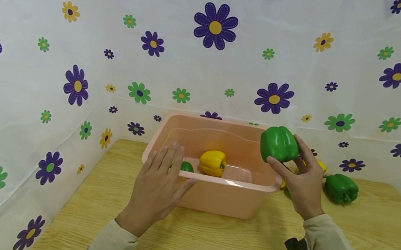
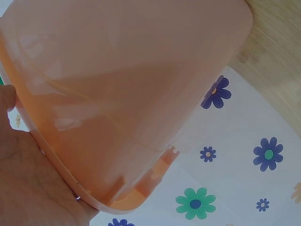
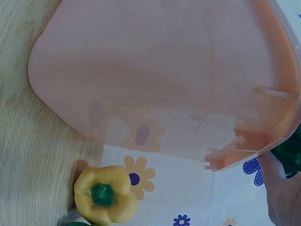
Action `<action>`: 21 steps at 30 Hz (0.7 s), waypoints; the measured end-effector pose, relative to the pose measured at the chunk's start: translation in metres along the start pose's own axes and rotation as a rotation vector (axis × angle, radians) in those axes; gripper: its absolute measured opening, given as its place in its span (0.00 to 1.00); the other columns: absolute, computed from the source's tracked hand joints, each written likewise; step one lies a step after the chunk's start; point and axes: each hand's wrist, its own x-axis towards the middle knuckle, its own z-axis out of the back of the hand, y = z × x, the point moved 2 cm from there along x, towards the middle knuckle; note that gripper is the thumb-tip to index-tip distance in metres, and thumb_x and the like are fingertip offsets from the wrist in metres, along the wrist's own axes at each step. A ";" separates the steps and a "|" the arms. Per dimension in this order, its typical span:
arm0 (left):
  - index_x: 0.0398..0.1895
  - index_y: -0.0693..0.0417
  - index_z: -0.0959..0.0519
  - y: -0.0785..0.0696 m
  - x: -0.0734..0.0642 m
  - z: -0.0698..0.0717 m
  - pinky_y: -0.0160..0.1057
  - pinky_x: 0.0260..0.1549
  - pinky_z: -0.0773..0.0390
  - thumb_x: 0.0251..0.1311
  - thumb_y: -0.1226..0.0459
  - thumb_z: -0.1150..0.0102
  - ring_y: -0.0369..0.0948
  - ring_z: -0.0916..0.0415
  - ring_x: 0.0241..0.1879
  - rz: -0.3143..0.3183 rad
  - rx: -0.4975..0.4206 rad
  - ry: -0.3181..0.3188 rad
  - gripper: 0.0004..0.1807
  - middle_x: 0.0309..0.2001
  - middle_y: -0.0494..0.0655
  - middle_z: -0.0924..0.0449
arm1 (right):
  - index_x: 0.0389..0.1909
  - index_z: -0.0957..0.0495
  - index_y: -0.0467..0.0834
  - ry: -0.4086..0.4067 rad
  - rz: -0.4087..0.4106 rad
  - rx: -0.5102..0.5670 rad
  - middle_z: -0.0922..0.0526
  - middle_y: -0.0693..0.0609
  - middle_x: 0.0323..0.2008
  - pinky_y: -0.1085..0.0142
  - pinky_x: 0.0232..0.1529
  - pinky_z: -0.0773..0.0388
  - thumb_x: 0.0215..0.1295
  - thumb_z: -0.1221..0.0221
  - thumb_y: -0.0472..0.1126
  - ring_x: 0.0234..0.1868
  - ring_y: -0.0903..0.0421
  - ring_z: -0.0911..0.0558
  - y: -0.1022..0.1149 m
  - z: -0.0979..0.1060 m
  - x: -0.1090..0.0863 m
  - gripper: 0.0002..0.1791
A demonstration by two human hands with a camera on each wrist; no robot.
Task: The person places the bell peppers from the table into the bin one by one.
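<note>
A pink plastic bin [image 1: 218,197] stands on the table, with a yellow bell pepper [image 1: 212,162] inside. Part of a green pepper [image 1: 187,166] shows in it beside the fingers of my left hand [image 1: 156,183]. That hand rests on the bin's near left rim, its fingers straight. My right hand [image 1: 304,183] grips another green bell pepper [image 1: 279,144] between thumb and fingers, above the bin's right end. In the right wrist view only a dark green edge of this pepper [image 3: 288,153] appears by the thumb.
Right of the bin, a green pepper [image 1: 340,188] lies on the wooden table [image 1: 94,213]. Yellow and green pieces beside it are partly hidden by my right hand; one is a yellow pepper [image 3: 106,195]. A flowered white cloth [image 1: 209,66] hangs behind and at the sides.
</note>
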 end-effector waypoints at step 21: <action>0.78 0.62 0.43 0.001 0.000 -0.001 0.56 0.74 0.46 0.73 0.38 0.60 0.56 0.42 0.75 -0.006 -0.005 -0.007 0.44 0.77 0.60 0.45 | 0.76 0.36 0.46 0.014 -0.021 -0.076 0.31 0.44 0.72 0.72 0.51 0.21 0.64 0.30 0.39 0.69 0.45 0.27 0.000 0.000 -0.003 0.41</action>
